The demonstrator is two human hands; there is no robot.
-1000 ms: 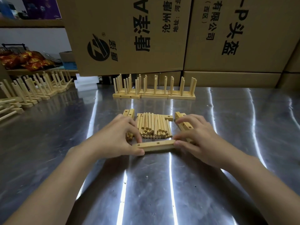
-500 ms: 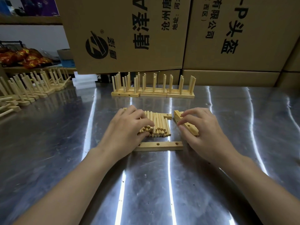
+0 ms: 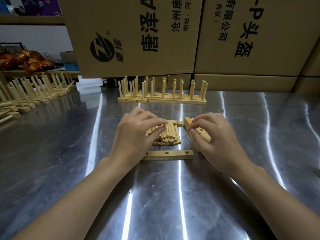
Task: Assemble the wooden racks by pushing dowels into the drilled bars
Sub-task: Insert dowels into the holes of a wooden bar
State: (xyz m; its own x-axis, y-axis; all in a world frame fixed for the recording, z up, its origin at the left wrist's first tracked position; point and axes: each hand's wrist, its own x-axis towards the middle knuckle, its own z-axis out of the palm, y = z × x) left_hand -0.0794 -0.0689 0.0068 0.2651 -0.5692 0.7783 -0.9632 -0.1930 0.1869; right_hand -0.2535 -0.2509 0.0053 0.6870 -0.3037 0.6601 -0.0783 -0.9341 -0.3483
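Polished steel tabletop [image 3: 173,196] fills the near view, with two bare forearms reaching across it. Nearest lies one drilled bar [image 3: 176,155], flat, its long axis running left to right and three holes facing up. Its left end is hidden under the left wrist. Just behind it sits a pile of dowels [image 3: 170,137], too many to count, all pointing away from me with their cut ends toward the near edge. The left hand [image 3: 136,135] lies over the pile's left half. Its fingers are bent and blurred, so I cannot tell whether it has hold of any dowel. To the right, the right hand [image 3: 218,137] pinches a stack of bars [image 3: 200,133] between thumb and fingers. There are at least two, angled away and leftward, the lower ones mostly covered. A further bar [image 3: 177,122] peeks out behind the pile. Farther back, finished racks [image 3: 161,99] stand in a row, seemingly three, pegs upright. Side racks [image 3: 34,96] line the left edge, partly cut off. Cardboard boxes [image 3: 138,32] wall off the back.
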